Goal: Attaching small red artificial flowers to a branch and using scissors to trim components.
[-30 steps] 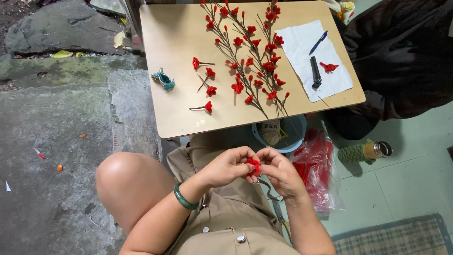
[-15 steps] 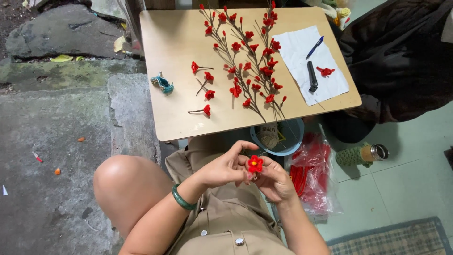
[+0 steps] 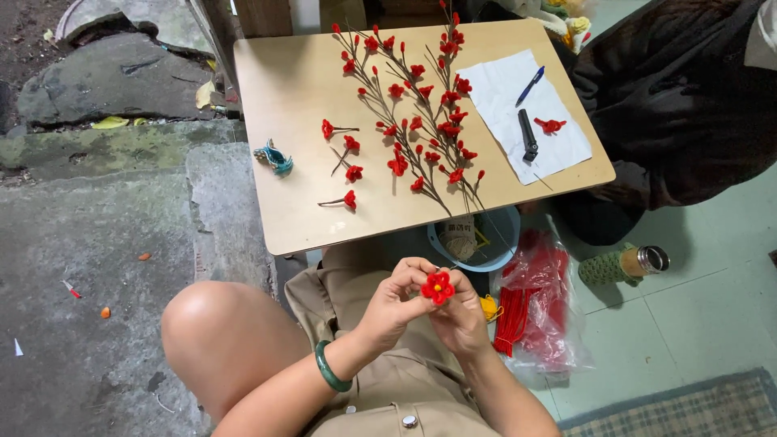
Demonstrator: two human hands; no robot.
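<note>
Both of my hands hold one small red flower [image 3: 438, 286] with a yellow centre over my lap. My left hand [image 3: 394, 303], with a green bangle [image 3: 329, 367] on the wrist, pinches it from the left. My right hand [image 3: 461, 314] pinches it from the right and below. On the wooden table [image 3: 291, 89] ahead lie long branches of red flowers [image 3: 421, 113] and a few single red flowers on short stems [image 3: 346, 158].
A white paper [image 3: 558, 146] on the table's right carries a blue pen [image 3: 530, 85], a black tool [image 3: 528, 134] and a red flower. A teal clip [image 3: 273, 155] lies left. Below sit a blue bowl [image 3: 500, 243], a red-filled plastic bag [image 3: 538, 307] and a bottle [image 3: 623, 265].
My hands have turned the red flower so its open face and yellow centre point up at the camera. They stay over my lap.
</note>
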